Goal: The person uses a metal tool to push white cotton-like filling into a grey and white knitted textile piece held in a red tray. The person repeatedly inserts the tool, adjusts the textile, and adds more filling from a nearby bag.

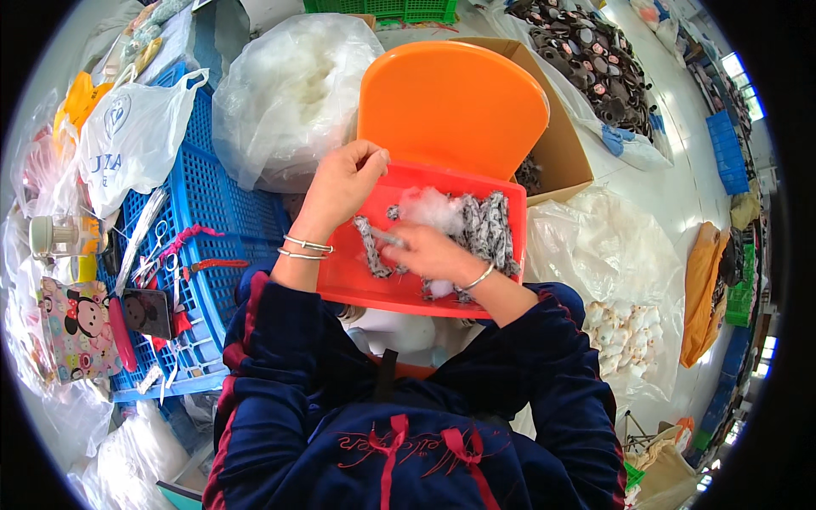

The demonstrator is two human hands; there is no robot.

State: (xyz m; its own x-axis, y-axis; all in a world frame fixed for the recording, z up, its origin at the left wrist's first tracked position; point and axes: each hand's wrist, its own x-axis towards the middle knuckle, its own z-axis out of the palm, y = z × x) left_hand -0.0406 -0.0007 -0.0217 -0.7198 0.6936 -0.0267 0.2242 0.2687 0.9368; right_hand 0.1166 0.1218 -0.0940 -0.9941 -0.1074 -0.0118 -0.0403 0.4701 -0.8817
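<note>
A shallow red tray (374, 293) rests across my lap. Inside it, grey-and-white fuzzy fabric pieces (493, 229) are heaped at the right, beside a tuft of white stuffing (432, 209). One narrow fuzzy piece (371, 246) lies apart toward the left. My left hand (347, 183) is over the tray's far left corner, its fingers curled together; whatever they may hold is hidden. Low over the tray's middle, my right hand (425, 253) has its fingers drawn together. A pale grey, stick-like bit shows at its fingertips, too blurred to name. A smaller white tuft (440, 288) is below that hand.
An orange chair (450, 106) stands just beyond the tray, with a cardboard box (565, 157) behind it. Blue crates (229, 212) at left carry scissors (157, 238) and bags. A clear bag of stuffing (293, 93) is at far left; plastic sheeting with small cream pieces (625, 336) lies right.
</note>
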